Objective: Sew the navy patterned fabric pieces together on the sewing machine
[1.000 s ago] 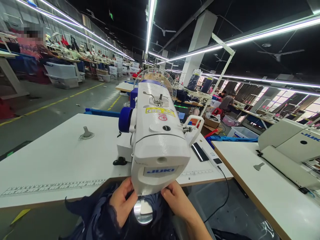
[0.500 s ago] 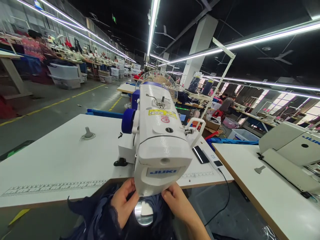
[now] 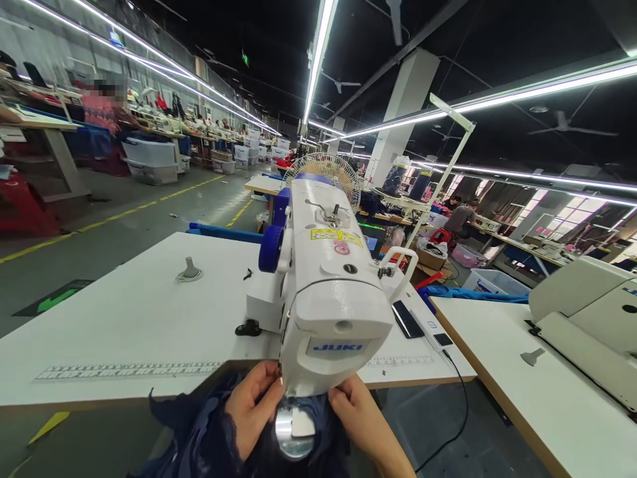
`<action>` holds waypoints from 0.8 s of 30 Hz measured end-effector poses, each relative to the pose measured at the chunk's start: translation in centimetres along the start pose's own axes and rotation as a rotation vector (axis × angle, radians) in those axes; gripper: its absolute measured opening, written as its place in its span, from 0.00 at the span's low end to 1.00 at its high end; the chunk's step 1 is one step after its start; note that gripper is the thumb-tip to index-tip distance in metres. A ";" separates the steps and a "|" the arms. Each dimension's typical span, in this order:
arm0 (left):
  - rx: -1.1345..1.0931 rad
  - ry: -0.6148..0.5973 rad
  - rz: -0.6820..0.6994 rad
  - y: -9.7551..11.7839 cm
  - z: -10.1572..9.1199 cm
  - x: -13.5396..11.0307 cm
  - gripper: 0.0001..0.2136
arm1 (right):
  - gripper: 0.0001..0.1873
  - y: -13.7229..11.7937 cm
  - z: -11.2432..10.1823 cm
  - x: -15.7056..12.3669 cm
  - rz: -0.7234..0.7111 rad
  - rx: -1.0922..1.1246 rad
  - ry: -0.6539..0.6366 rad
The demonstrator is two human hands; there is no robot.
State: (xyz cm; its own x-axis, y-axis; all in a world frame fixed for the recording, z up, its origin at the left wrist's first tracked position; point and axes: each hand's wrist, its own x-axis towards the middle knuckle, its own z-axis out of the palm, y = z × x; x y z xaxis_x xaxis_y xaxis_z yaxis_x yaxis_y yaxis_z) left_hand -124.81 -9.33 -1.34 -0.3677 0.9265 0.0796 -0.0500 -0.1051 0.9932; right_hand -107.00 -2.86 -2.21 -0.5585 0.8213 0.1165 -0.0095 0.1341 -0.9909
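A white JUKI sewing machine stands straight in front of me, its head end nearest. Below the head lies dark navy fabric with a lacy, scalloped edge. My left hand pinches this fabric on the left of the needle area, thumb and fingers together. On the other side, my right hand is closed on the fabric, its fingertips partly hidden by the machine head. Between the hands shows a shiny round metal part of the machine. The needle itself is hidden.
The white tabletop carries a printed ruler and a grey tool on a coiled cord. To the right lie a phone and a white device with a black cable. A second machine stands far right. People work farther off.
My view has turned slightly, so the scene sits a little farther right and lower. Both hands keep their hold on the fabric, with hardly any movement against the machine.
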 end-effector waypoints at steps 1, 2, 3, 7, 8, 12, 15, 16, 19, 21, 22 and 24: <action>-0.004 -0.004 -0.007 -0.2 -0.2 0.0 0.18 | 0.08 -0.1 0.0 0.0 -0.007 0.005 -0.002; -0.006 -0.008 -0.014 -0.3 -0.4 0.0 0.19 | 0.08 -0.2 0.1 0.0 -0.012 0.008 -0.004; -0.009 -0.014 -0.020 -0.5 -0.6 0.0 0.19 | 0.09 -0.2 0.1 0.0 -0.014 0.009 -0.008; -0.034 -0.053 -0.044 -0.8 -1.4 -0.2 0.21 | 0.13 -0.3 0.1 0.1 -0.018 -0.011 -0.025; -0.039 -0.063 -0.049 -0.8 -1.6 -0.3 0.22 | 0.14 -0.2 0.1 0.0 -0.019 -0.014 -0.029; -0.024 -0.090 -0.067 -0.9 -2.6 -0.7 0.20 | 0.14 -0.4 0.2 -0.1 0.006 -0.042 -0.031; 0.004 -0.094 -0.090 -1.0 -3.5 -1.0 0.20 | 0.13 -0.4 0.4 -0.2 0.048 -0.067 -0.031; 0.007 -0.095 -0.098 -1.0 -3.7 -1.1 0.20 | 0.13 -0.4 0.4 -0.2 0.063 -0.071 -0.026; 0.003 -0.101 -0.113 -1.1 -3.9 -1.5 0.20 | 0.16 0.2 0.4 -0.2 0.088 -0.080 0.000; -0.001 -0.104 -0.113 -1.1 -3.9 -1.6 0.21 | 0.20 0.6 0.3 -0.2 0.075 -0.073 0.013; -0.005 -0.105 -0.113 -1.1 -3.8 -1.7 0.21 | 0.22 0.8 0.2 -0.2 0.069 -0.069 0.015; -0.012 -0.110 -0.114 -1.2 -3.7 -1.8 0.20 | 0.24 1.0 0.0 -0.2 0.065 -0.063 0.012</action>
State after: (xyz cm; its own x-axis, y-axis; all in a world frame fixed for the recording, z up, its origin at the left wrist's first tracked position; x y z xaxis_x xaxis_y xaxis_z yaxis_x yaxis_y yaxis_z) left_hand -127.53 -12.20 -2.95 -0.2556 0.9665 -0.0239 -0.0970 -0.0010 0.9953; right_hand -106.87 -2.92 -3.27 -0.5459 0.8361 0.0532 0.0791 0.1146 -0.9903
